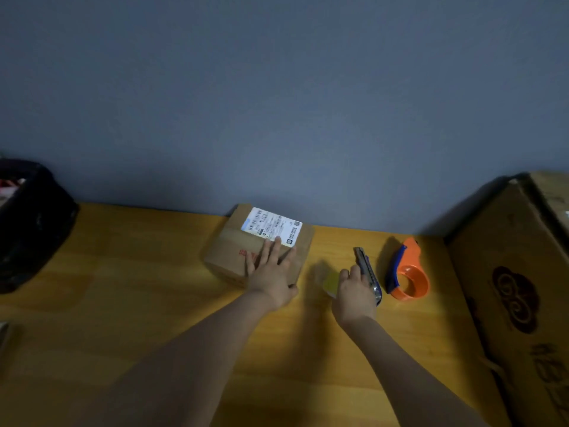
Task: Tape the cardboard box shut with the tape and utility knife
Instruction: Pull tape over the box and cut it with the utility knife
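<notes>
A small cardboard box (pixel 229 252) with a white shipping label (pixel 272 226) lies on the wooden table near the wall. My left hand (pixel 271 274) rests flat on the box top with its fingers spread, and the thumb is at the box's near right corner. To the right, my right hand (pixel 354 295) curls around a blurred yellowish tape roll (pixel 331 283) just above the table. The utility knife (pixel 366 268) lies on the table against the right side of that hand. An orange and blue tape dispenser (pixel 411 277) stands further right.
A large cardboard box (pixel 517 288) fills the right side of the table (pixel 123 288). A black bag (pixel 27 223) sits at the far left edge. A grey wall runs directly behind the table.
</notes>
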